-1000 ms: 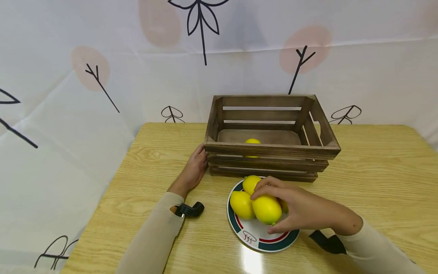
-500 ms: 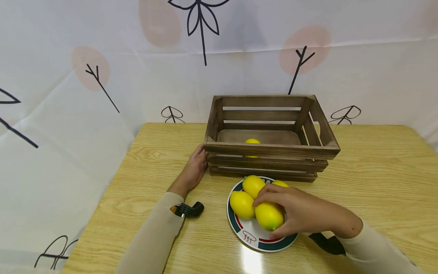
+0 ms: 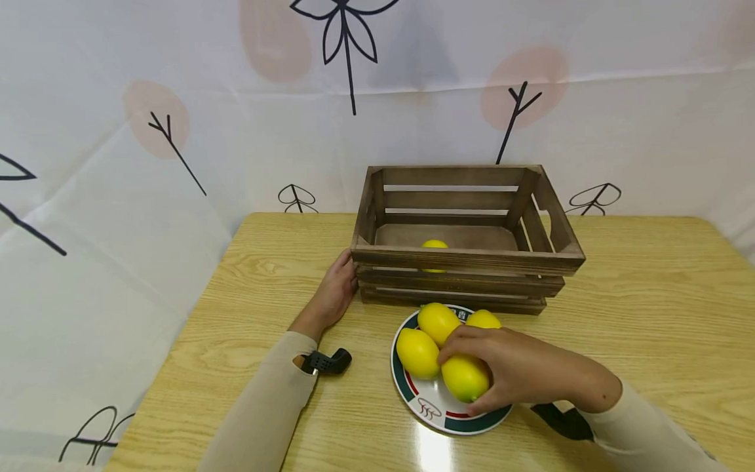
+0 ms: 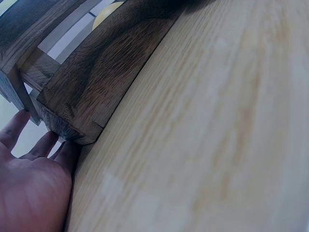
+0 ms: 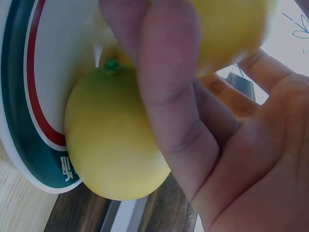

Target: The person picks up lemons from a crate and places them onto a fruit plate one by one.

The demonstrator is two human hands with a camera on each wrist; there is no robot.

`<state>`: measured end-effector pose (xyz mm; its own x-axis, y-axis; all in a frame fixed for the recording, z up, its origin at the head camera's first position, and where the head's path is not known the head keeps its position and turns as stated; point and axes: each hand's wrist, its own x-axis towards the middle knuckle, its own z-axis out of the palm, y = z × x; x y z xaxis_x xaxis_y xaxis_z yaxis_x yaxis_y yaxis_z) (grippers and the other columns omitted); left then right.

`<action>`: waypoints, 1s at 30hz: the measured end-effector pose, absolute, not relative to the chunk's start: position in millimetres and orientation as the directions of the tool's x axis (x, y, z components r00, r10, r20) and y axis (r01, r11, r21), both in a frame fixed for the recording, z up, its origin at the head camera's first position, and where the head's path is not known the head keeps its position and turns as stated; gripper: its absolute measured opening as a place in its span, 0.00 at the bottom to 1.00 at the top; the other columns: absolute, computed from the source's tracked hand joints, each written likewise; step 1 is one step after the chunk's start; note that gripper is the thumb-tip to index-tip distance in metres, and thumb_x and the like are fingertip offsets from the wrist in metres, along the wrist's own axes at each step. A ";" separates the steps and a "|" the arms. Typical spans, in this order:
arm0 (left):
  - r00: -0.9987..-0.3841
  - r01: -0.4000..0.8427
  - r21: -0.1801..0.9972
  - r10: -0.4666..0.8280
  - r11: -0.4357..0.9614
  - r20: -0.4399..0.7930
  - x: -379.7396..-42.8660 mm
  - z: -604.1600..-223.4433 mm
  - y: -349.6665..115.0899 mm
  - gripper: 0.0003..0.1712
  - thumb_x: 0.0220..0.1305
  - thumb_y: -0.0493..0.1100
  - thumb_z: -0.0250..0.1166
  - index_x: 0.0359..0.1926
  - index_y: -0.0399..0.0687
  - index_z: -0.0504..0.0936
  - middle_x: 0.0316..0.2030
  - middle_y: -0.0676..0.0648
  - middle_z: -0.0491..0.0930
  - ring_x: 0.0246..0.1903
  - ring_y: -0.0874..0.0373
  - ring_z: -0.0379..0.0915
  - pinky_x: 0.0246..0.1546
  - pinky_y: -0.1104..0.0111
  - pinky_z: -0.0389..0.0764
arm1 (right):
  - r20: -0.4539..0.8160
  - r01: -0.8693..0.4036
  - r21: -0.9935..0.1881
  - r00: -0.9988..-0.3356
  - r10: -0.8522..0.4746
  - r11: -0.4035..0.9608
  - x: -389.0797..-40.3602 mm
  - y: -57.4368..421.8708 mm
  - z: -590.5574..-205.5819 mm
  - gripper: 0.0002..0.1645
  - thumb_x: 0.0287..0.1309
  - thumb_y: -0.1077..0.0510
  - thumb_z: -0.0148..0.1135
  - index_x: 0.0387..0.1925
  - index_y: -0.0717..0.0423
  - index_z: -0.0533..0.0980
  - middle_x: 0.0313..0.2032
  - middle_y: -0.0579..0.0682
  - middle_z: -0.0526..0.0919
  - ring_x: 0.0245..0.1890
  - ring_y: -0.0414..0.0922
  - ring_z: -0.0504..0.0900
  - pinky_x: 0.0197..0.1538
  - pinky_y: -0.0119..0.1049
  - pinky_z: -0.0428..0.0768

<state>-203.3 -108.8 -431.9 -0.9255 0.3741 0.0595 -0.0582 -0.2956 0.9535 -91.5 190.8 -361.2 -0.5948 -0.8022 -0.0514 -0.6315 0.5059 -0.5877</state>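
Observation:
My right hand (image 3: 507, 364) curls its fingers and thumb around a yellow lemon (image 3: 464, 379) at the front right of the lemons on the plate (image 3: 433, 393). In the right wrist view the gripped lemon (image 5: 231, 34) shows behind a finger, and another lemon (image 5: 116, 135) with a green tip lies on the plate nearby. Other lemons (image 3: 417, 353) sit to the left and behind. My left hand (image 3: 333, 292) touches the left end of the slatted wooden crate (image 3: 472, 261); its fingertips lie at the crate's lower corner in the left wrist view.
Inside the crate lies one lemon (image 3: 434, 244), partly hidden by the front slats. The plate stands close in front of the crate on a wooden table (image 3: 643, 314). A patterned white cloth (image 3: 436, 118) hangs behind the table.
My right hand and the lemon in it have shifted slightly toward me and to the right, uncovering a lemon at the plate's back right. The left hand has stayed at the crate.

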 end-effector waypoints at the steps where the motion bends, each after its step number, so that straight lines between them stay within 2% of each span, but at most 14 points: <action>1: -0.925 -0.059 0.954 0.375 -0.295 0.059 -203.4 -432.3 -109.0 0.41 0.66 0.58 0.50 0.72 0.49 0.43 0.71 0.44 0.46 0.71 0.52 0.40 0.70 0.58 0.41 | -0.058 -0.629 -0.588 -0.594 -0.802 0.508 -91.7 190.8 -361.4 0.30 0.40 0.43 0.72 0.49 0.29 0.71 0.50 0.30 0.71 0.47 0.34 0.72 0.46 0.33 0.76; 6: -0.922 -0.058 0.952 0.382 -0.300 0.064 -203.4 -432.8 -109.8 0.42 0.67 0.57 0.49 0.72 0.48 0.41 0.71 0.43 0.44 0.71 0.51 0.38 0.70 0.57 0.40 | -0.089 -0.602 -0.610 -0.593 -0.800 0.515 -92.6 190.7 -361.2 0.27 0.42 0.49 0.71 0.47 0.30 0.72 0.50 0.30 0.72 0.47 0.33 0.72 0.47 0.33 0.76; 14: -0.923 -0.057 0.954 0.380 -0.293 0.062 -202.4 -432.1 -109.8 0.43 0.66 0.59 0.50 0.72 0.49 0.40 0.71 0.43 0.43 0.71 0.51 0.37 0.70 0.58 0.39 | -0.074 -0.621 -0.603 -0.581 -0.810 0.501 -91.6 191.9 -361.0 0.29 0.42 0.45 0.71 0.48 0.29 0.71 0.51 0.30 0.72 0.49 0.34 0.72 0.49 0.34 0.76; 19: -0.922 -0.057 0.955 0.382 -0.290 0.060 -202.0 -430.7 -109.3 0.41 0.68 0.56 0.48 0.72 0.48 0.39 0.71 0.43 0.43 0.71 0.51 0.37 0.70 0.58 0.39 | -0.088 -0.603 -0.631 -0.570 -0.817 0.489 -92.2 193.9 -359.6 0.30 0.41 0.43 0.71 0.49 0.31 0.71 0.52 0.32 0.71 0.48 0.34 0.72 0.46 0.31 0.76; 26: -0.923 -0.073 0.954 0.382 -0.291 0.046 -202.4 -430.6 -109.0 0.44 0.66 0.58 0.49 0.72 0.49 0.37 0.72 0.43 0.41 0.71 0.51 0.35 0.70 0.58 0.38 | -0.135 -0.516 -0.715 -0.559 -0.818 0.471 -92.3 197.1 -354.5 0.30 0.43 0.43 0.70 0.51 0.36 0.71 0.55 0.40 0.70 0.34 0.34 0.75 0.34 0.27 0.78; 30: -0.922 -0.077 0.956 0.385 -0.282 0.040 -202.4 -431.7 -110.3 0.44 0.66 0.59 0.50 0.72 0.50 0.38 0.72 0.44 0.42 0.71 0.52 0.36 0.70 0.58 0.39 | -0.139 -0.499 -0.725 -0.568 -0.811 0.474 -91.1 197.8 -350.7 0.30 0.45 0.44 0.69 0.52 0.38 0.71 0.55 0.40 0.69 0.27 0.32 0.75 0.32 0.27 0.77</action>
<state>-202.4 -110.3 -431.7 -0.9220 0.3852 0.0398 -0.0766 -0.2820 0.9564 -91.1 197.8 -350.7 -0.5685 -0.8108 -0.1392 -0.4988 0.4743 -0.7255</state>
